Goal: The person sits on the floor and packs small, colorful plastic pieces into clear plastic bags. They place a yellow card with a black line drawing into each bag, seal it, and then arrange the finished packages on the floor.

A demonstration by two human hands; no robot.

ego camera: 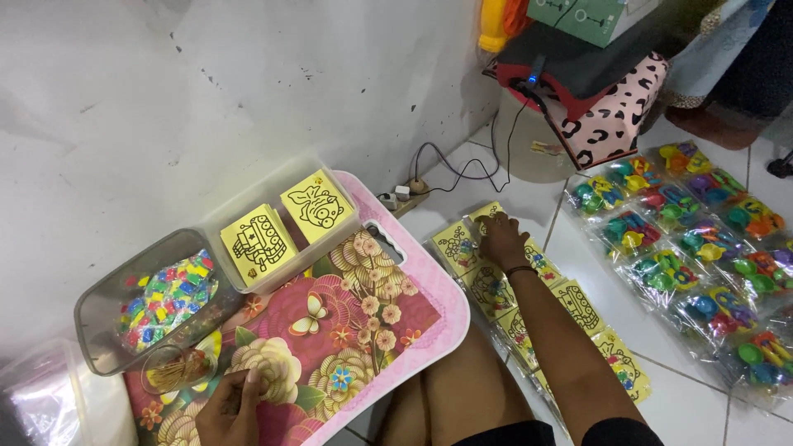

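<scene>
Right hand (500, 239): fingers curled on a yellow card packet (487, 211); lift squarely, sparing neighbours. Left hand (230, 406): closed, rested on the flowered tray (363, 314).

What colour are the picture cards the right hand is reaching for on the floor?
Yellow with black line drawings: the picture cards under the right hand, seen in the head view.

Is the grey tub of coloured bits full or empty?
Partly full: the grey tub holds a heap of coloured pieces against its far side; bare bottom shows nearer.
</scene>
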